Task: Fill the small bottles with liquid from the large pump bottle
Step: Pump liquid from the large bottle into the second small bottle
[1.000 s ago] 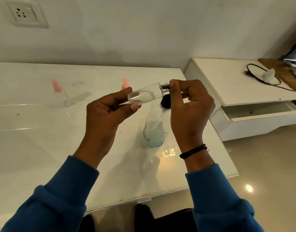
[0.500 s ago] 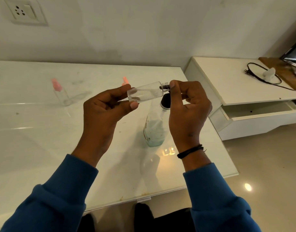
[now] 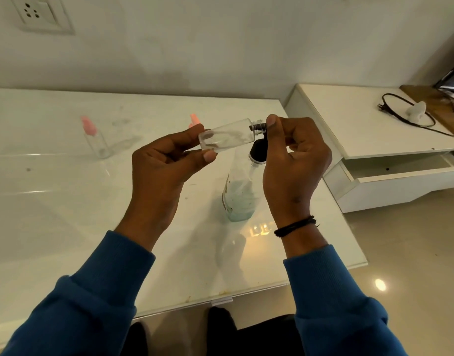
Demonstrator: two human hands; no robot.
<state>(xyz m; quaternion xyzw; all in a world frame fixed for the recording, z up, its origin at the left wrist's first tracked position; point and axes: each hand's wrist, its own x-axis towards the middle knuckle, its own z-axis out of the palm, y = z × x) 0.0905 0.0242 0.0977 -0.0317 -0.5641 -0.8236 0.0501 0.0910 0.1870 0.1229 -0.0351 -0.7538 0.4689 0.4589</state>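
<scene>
Hands (image 3: 228,160) grip a small clear bottle (image 3: 227,135) above the glossy white table (image 3: 53,201) — wall socket (image 3: 41,14) behind.

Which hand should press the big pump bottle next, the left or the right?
Probably the right hand: it pinches only the neck of the small bottle, directly above the pump bottle and its black head. The left hand grips the small bottle's body and should keep it.
</scene>
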